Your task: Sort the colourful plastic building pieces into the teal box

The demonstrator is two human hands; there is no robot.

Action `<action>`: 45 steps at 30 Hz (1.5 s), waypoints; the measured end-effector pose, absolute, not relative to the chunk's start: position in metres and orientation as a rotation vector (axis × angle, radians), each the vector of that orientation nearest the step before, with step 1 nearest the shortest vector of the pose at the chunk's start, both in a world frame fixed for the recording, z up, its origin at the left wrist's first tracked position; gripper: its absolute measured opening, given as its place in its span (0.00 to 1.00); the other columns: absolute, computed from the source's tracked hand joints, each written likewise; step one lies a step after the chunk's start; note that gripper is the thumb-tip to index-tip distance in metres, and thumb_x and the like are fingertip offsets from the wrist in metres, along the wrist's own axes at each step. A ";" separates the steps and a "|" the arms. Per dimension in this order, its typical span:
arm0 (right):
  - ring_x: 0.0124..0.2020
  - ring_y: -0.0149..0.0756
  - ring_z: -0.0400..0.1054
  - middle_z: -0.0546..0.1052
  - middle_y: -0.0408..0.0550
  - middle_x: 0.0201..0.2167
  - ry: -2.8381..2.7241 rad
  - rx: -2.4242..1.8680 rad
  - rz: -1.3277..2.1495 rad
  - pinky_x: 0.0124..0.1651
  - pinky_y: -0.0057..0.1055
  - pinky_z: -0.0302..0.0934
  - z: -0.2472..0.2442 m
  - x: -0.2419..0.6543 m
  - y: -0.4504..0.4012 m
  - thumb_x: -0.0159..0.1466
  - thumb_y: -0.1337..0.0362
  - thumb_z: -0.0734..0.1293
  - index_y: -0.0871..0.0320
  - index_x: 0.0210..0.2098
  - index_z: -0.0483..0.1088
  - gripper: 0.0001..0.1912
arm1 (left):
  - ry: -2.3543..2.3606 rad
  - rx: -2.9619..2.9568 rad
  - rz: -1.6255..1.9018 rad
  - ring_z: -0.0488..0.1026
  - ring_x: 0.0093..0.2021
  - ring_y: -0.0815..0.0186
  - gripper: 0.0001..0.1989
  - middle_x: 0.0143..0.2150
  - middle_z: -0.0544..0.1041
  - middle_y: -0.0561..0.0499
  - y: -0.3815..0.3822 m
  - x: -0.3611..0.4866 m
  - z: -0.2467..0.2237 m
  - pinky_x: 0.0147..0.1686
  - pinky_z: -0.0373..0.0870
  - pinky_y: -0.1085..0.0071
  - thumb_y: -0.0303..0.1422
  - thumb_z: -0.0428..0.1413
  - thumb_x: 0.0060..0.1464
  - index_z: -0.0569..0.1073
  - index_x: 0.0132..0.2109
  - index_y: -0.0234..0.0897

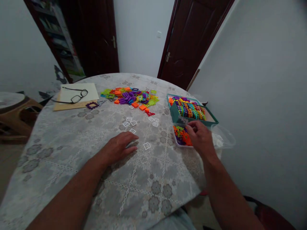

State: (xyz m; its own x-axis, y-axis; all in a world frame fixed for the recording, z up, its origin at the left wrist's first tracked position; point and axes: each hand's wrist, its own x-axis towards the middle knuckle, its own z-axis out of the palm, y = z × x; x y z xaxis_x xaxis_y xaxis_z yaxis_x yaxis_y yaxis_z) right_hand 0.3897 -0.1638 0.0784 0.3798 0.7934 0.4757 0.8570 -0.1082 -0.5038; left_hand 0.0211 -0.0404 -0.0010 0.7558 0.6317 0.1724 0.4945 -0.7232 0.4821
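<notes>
My left hand (120,146) rests low over the tablecloth with thumb and fingers apart and nothing between them. Close to it lie a single white window-shaped piece (146,146) and a small group of similar white window pieces (126,124). Over at the right, my right hand (200,137) is above a shallow white tray (177,143) of orange, purple and green plastic pieces (184,135). Its thumb and fingers are bent together in a pinch, and whatever is in them is hidden. Just beyond it stands a green box (175,114) with rows of colourful pieces.
A heap of colourful plastic pieces (130,96) lies toward the far side. Glasses (76,98) rest on paper (92,89) at the left, beside a purple ring (92,105). A clear plastic lid or container (224,137) lies right of my right hand. A wall borders the right.
</notes>
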 end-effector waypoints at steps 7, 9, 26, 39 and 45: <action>0.36 0.43 0.72 0.81 0.50 0.36 -1.391 -2.244 -0.199 0.42 0.37 0.59 0.046 0.453 -0.177 0.69 0.56 0.63 0.54 0.38 0.74 0.11 | 0.793 2.610 0.392 0.74 0.61 0.55 0.17 0.59 0.80 0.44 -0.044 0.023 0.007 0.63 0.70 0.59 0.43 0.57 0.69 0.77 0.58 0.42; 0.37 0.44 0.72 0.80 0.51 0.36 -1.399 -2.300 -0.227 0.42 0.38 0.59 0.042 0.453 -0.177 0.69 0.56 0.62 0.54 0.37 0.74 0.12 | 0.811 2.606 0.378 0.74 0.60 0.55 0.16 0.58 0.80 0.44 -0.045 0.023 0.007 0.63 0.70 0.59 0.43 0.58 0.69 0.77 0.58 0.42; 0.49 0.43 0.72 0.77 0.55 0.50 -2.256 -1.907 0.504 0.51 0.35 0.61 0.038 0.264 -0.127 0.71 0.60 0.69 0.58 0.53 0.74 0.13 | 0.870 2.563 0.377 0.75 0.57 0.57 0.14 0.55 0.80 0.45 -0.051 0.022 0.014 0.58 0.70 0.62 0.40 0.58 0.67 0.77 0.56 0.42; 0.42 0.39 0.70 0.78 0.50 0.41 -2.227 -1.951 0.586 0.44 0.32 0.56 0.032 0.271 -0.116 0.68 0.61 0.72 0.58 0.42 0.74 0.07 | 0.968 2.525 0.388 0.78 0.51 0.57 0.13 0.51 0.83 0.46 -0.051 0.020 0.016 0.52 0.72 0.63 0.38 0.59 0.66 0.78 0.54 0.41; 0.38 0.37 0.69 0.77 0.45 0.36 -2.107 -1.870 0.653 0.41 0.31 0.56 0.034 0.267 -0.118 0.66 0.64 0.70 0.56 0.38 0.70 0.04 | 0.954 2.493 0.445 0.79 0.52 0.57 0.14 0.53 0.83 0.46 -0.051 0.020 0.013 0.53 0.72 0.63 0.39 0.60 0.65 0.78 0.55 0.42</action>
State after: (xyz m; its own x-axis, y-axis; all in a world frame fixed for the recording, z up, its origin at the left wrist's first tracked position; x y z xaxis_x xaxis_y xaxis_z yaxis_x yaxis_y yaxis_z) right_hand 0.2665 -0.1179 0.0336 -0.1459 0.9834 -0.1076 0.8718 0.0764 -0.4838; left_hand 0.0202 -0.0514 0.0135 0.7116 0.6885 0.1398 0.5499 -0.6696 0.4992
